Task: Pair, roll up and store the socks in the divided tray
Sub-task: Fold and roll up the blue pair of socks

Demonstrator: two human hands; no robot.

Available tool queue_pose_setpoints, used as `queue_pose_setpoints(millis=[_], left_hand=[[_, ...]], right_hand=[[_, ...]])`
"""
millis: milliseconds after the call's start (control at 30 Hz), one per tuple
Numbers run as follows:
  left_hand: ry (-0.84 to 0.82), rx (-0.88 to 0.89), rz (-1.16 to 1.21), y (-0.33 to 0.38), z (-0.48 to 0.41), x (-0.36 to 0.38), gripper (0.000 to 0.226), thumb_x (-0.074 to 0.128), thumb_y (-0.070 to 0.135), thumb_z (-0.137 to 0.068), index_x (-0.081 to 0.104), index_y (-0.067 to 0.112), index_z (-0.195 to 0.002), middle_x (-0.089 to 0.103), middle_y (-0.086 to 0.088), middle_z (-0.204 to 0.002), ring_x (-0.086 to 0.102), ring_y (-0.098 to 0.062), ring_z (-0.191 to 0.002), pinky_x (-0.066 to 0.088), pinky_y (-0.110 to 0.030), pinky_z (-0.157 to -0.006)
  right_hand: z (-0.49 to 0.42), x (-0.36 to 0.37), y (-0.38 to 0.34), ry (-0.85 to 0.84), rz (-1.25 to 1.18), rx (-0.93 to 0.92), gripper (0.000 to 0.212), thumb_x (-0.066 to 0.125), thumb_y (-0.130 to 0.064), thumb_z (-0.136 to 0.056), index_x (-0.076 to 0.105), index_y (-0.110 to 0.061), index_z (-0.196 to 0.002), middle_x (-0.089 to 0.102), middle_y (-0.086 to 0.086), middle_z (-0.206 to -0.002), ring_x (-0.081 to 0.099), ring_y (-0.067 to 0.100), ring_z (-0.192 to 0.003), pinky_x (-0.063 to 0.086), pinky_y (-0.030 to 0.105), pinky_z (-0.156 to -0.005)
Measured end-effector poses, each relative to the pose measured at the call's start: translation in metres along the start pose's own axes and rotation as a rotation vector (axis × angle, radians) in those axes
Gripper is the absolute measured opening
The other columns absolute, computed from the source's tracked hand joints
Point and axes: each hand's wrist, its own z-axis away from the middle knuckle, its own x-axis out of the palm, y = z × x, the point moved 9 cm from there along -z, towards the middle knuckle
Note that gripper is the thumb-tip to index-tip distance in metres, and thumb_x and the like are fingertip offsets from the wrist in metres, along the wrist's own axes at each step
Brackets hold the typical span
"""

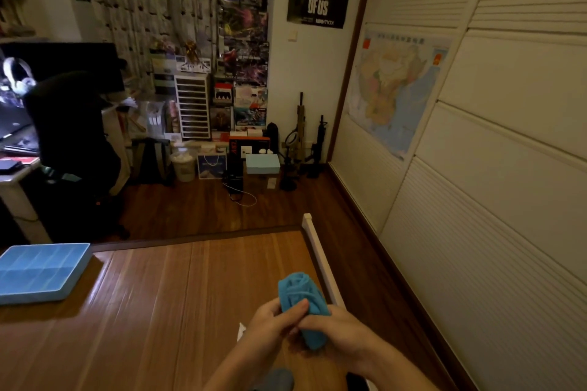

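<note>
— Where are the socks now?
— The rolled blue socks [301, 292] are held above the wooden surface [158, 311]. The left hand [270, 324] and the right hand [336, 330] both grip the roll, fingers curled around it.
— And the tray?
— The blue divided tray [35, 295] lies well apart, on the left.

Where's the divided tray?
In the head view, the divided tray lies far left on the wooden surface, apart from the left hand and right hand gripping the blue socks.
</note>
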Motion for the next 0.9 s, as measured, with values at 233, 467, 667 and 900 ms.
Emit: queue_pose_setpoints(millis=[233,467,667,900], left_hand=[[0.067,0.024,-0.038,-0.019,-0.002,-0.017,0.044,0.074,0.028,-0.087,0.067,0.005,-0.125,0.076,-0.013,-0.116,0.071,-0.03,-0.113,0.06,-0.038,-0.092],[0.019,-0.069,-0.08,-0.044,-0.007,-0.017,0.037,0.061,0.038,-0.099,0.068,0.012,-0.125,0.076,-0.009,-0.118,0.072,-0.026,-0.113,0.061,-0.033,-0.087],[0.128,0.045,-0.229,-0.027,-0.01,-0.002,0.019,0.059,0.011,-0.101,0.075,0.006,-0.109,0.081,-0.005,-0.098,0.077,-0.019,-0.095,0.061,-0.025,-0.075],[0.232,0.132,-0.413,-0.018,-0.022,0.027,0.023,0.062,0.016,-0.101,0.081,0.013,-0.089,0.08,-0.004,-0.087,0.076,-0.021,-0.091,0.062,-0.042,-0.087]], right_hand=[[-0.006,-0.016,0.028,0.311,0.135,-0.063,0.054,0.086,-0.03,-0.078,0.057,-0.019,-0.122,0.074,0.005,-0.111,0.075,0.016,-0.095,0.058,0.027,-0.073],[0.016,-0.032,0.026,0.524,0.261,-0.258,0.025,0.079,-0.029,-0.086,0.071,-0.019,-0.108,0.077,-0.002,-0.096,0.074,0.009,-0.089,0.06,0.024,-0.074],[0.021,-0.049,0.034,0.563,0.026,-0.198,0.023,0.068,-0.028,-0.094,0.072,-0.012,-0.109,0.078,0.008,-0.097,0.074,0.017,-0.085,0.058,0.024,-0.068],[0.021,-0.085,0.032,0.689,0.019,-0.29,0.019,0.07,-0.029,-0.093,0.074,-0.014,-0.104,0.078,0.003,-0.091,0.074,0.017,-0.086,0.059,0.028,-0.072]])
